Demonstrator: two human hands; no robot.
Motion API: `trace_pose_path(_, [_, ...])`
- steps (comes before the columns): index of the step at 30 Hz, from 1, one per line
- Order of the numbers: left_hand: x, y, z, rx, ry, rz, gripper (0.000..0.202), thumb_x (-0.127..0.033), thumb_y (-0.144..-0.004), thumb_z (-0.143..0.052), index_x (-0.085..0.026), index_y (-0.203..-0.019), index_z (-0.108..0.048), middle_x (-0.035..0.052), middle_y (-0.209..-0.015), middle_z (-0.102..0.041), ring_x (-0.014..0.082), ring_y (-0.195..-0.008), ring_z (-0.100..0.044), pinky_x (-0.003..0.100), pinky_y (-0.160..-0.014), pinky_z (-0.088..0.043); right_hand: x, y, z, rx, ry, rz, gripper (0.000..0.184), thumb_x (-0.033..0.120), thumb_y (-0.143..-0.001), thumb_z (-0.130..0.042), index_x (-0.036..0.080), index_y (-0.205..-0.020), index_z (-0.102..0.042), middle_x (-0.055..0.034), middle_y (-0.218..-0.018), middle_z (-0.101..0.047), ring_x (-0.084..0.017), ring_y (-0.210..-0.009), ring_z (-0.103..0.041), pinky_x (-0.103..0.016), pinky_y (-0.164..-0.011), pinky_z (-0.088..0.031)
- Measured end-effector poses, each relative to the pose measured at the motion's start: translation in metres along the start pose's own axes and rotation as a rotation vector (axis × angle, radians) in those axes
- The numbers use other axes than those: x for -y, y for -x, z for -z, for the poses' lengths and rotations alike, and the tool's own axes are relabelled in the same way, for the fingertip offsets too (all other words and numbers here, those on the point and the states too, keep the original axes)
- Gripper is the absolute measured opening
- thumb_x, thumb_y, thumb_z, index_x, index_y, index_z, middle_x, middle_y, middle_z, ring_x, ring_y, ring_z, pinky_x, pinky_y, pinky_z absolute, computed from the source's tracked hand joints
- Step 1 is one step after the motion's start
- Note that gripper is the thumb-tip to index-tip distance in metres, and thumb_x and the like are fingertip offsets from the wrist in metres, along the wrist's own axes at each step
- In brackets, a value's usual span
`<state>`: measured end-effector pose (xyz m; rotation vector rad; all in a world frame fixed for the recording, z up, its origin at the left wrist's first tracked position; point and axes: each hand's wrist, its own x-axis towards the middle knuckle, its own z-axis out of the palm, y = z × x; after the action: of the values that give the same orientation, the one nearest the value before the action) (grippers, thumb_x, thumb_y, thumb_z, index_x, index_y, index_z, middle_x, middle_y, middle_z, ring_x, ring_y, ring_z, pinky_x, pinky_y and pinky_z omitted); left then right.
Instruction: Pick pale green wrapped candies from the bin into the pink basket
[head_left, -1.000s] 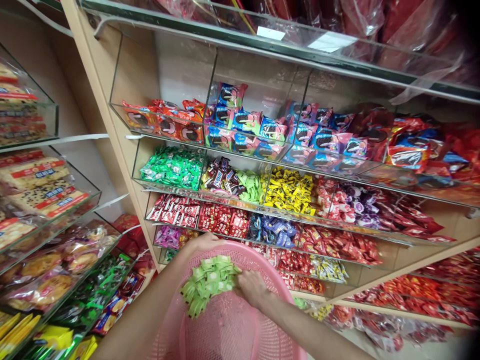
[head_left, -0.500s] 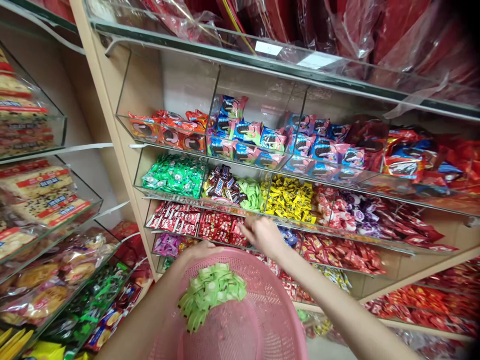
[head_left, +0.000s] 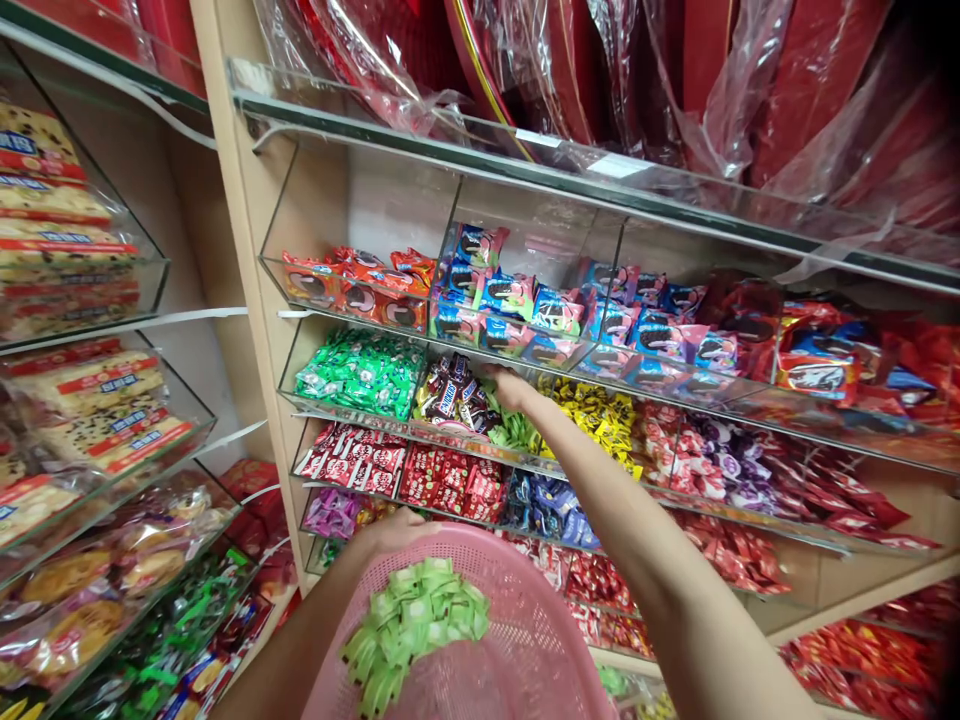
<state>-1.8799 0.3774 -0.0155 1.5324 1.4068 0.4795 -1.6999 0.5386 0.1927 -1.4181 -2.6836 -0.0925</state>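
My left hand point(head_left: 397, 528) grips the far rim of a pink mesh basket point(head_left: 525, 660) held low in front of me. A heap of light-green wrapped candies point(head_left: 416, 630) lies inside it. My right hand point(head_left: 510, 388) reaches into a clear shelf bin, over the light-green candies point(head_left: 517, 430) beside the brown chocolate bars point(head_left: 450, 388). Its fingers are sunk among the wrappers, so their closure is hidden.
Clear acrylic bins point(head_left: 360, 410) line the wooden shelf unit: bright green sweets point(head_left: 352, 368), yellow sweets point(head_left: 600, 415), red packs point(head_left: 442, 470), blue cookie packs point(head_left: 517, 300). Red plastic-wrapped goods point(head_left: 600, 70) sit on top. Another rack of baked goods point(head_left: 82, 400) stands at left.
My right hand left the candies in the basket, rose past the red packs, and now reaches into the bin of light-green candies. The view tilted upward. My left hand kept its hold.
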Motion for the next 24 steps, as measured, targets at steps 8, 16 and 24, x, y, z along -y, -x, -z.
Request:
trace_pose_path(8, [0.006,0.006,0.007,0.001,0.023,0.025,0.051,-0.066,-0.065,-0.048,-0.016,-0.058,-0.044,-0.0005,-0.057,-0.036,0.0126,-0.056,-0.033,0.024,-0.053,-0.026,-0.006,-0.020,-0.017,-0.007,-0.051,0.017,0.045,0.021,-0.091,-0.029,0.015,-0.135,-0.039,-0.0094,-0.135,-0.047,-0.020,-0.119,-0.046,-0.028,-0.097,-0.036])
trace_pose_path(16, [0.010,-0.004,0.007,0.003,-0.017,0.039,0.046,-0.062,-0.067,-0.049,-0.017,-0.060,-0.051,-0.0010,-0.058,-0.041,0.0144,-0.059,-0.037,0.024,-0.056,-0.029,-0.010,-0.014,-0.011,0.085,0.018,-0.003,0.042,0.022,-0.087,-0.042,0.018,-0.128,-0.049,-0.0094,-0.130,-0.052,-0.022,-0.113,-0.051,-0.028,-0.092,-0.040])
trace_pose_path(24, [0.013,-0.011,0.006,0.027,-0.004,0.001,0.051,-0.065,-0.070,-0.044,-0.015,-0.071,-0.056,-0.0001,-0.065,-0.045,0.0145,-0.061,-0.038,0.025,-0.057,-0.030,0.003,0.007,0.012,0.187,0.135,-0.063,0.030,0.020,-0.085,-0.045,0.018,-0.108,-0.065,-0.0124,-0.111,-0.064,-0.022,-0.095,-0.061,-0.028,-0.079,-0.046])
